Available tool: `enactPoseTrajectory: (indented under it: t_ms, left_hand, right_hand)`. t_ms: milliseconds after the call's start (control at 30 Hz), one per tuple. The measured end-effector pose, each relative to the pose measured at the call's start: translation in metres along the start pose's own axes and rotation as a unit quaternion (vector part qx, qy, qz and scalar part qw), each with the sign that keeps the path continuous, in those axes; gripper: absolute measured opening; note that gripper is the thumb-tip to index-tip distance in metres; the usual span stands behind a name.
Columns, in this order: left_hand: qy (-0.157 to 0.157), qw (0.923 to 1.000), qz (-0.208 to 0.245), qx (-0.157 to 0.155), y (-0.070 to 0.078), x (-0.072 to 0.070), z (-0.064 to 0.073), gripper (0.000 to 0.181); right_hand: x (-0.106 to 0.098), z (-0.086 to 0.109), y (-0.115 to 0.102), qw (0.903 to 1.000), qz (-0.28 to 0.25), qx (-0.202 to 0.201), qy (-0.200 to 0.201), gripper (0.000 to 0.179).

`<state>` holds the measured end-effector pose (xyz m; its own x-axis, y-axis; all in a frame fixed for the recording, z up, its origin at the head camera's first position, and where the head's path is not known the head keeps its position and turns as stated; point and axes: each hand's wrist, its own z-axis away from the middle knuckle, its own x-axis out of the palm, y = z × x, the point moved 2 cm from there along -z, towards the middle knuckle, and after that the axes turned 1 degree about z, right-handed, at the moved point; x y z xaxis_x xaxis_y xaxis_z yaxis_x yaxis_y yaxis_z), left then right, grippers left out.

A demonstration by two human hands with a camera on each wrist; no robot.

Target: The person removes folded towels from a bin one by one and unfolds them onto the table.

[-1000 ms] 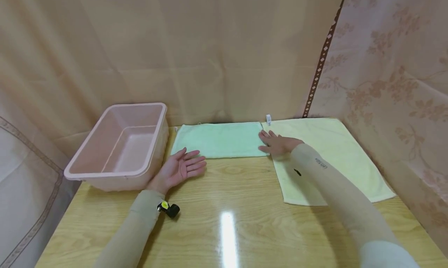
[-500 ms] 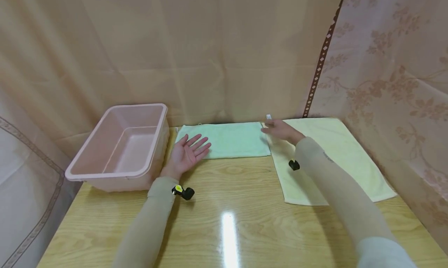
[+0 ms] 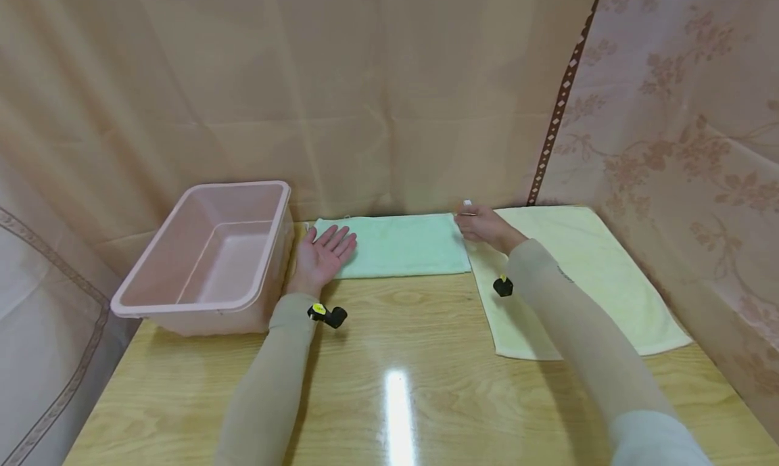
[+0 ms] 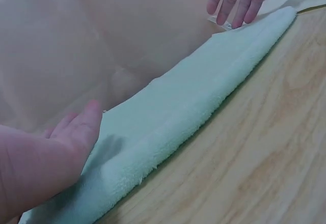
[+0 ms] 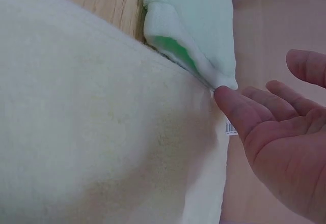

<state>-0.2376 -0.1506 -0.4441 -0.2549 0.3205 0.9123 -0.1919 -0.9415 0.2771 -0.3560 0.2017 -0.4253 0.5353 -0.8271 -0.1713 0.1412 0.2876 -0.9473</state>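
Observation:
A folded mint-green towel (image 3: pixel 402 246) lies along the back of the wooden table (image 3: pixel 341 398). At its left end my left hand (image 3: pixel 324 255) hovers palm up, fingers straight and spread, holding nothing. My right hand (image 3: pixel 485 228) is over the towel's far right corner, where it meets a pale yellow towel (image 3: pixel 578 276) spread flat on the right. In the right wrist view the right hand's fingers (image 5: pixel 232 107) are extended, the little finger at the green towel's corner; whether it touches cannot be told. The green towel's folded end (image 5: pixel 175 46) shows its layers there.
A pink plastic basin (image 3: pixel 201 307) stands at the left, close beside my left forearm. A beige curtain (image 3: pixel 365 101) hangs right behind the towels, and a flowered curtain (image 3: pixel 688 148) closes off the right side. A white tag (image 5: pixel 232 128) sticks out at the yellow towel's back edge.
My left hand has risen and moved farther back over the green towel's left end. The right hand has left its flat position on the towels and turned on its side toward the back edge.

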Motion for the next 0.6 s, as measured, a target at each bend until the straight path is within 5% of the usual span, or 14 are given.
enactPoseTrajectory:
  t_ms: [200,433,600]
  left_hand:
    - [0.022,0.999,0.036,0.018,0.004,0.003,-0.011,0.064]
    - [0.066,0.9894,0.1,0.083,0.011,-0.003,-0.026,0.061]
    - [0.069,0.9882,0.111,0.081,0.014,-0.01,-0.033,0.065]
  right_hand:
    - [0.001,-0.002,0.0,0.9996,-0.019,0.003,0.02,0.057]
    - [0.0,-0.005,0.001,0.9958,-0.076,0.017,0.048,0.059]
    - [0.001,-0.008,0.002,0.9918,-0.117,0.013,0.05,0.061]
